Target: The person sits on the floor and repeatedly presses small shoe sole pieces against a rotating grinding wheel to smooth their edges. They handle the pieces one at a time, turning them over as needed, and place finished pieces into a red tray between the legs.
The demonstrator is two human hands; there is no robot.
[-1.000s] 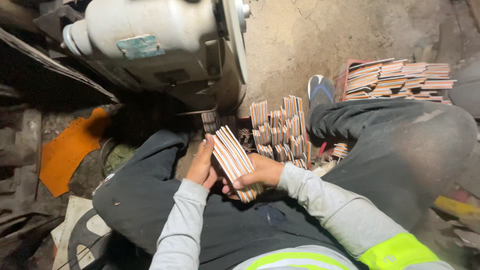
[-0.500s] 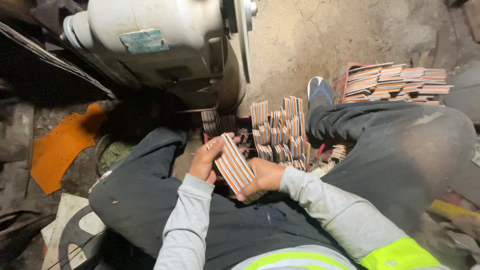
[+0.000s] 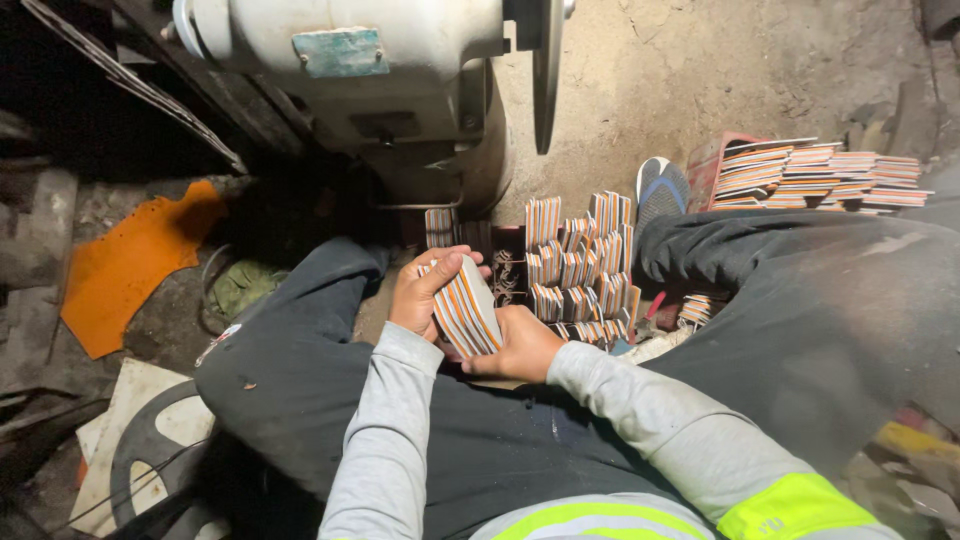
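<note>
Two hands grasp one striped stack [image 3: 466, 308] over lap, long axis tilted from upper left to lower right, layered edges facing up. Left hand [image 3: 425, 290] wraps upper end, thumb across top; right hand [image 3: 516, 345] cups lower end from beneath.

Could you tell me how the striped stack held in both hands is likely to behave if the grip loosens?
The stack is many thin layers, pressed between the left hand and the right hand, so it would probably fan out or slide apart. The pieces look flat and stiff, since the bundles on the floor stand on edge. It is likely light, as fingertips alone hold it.
</note>
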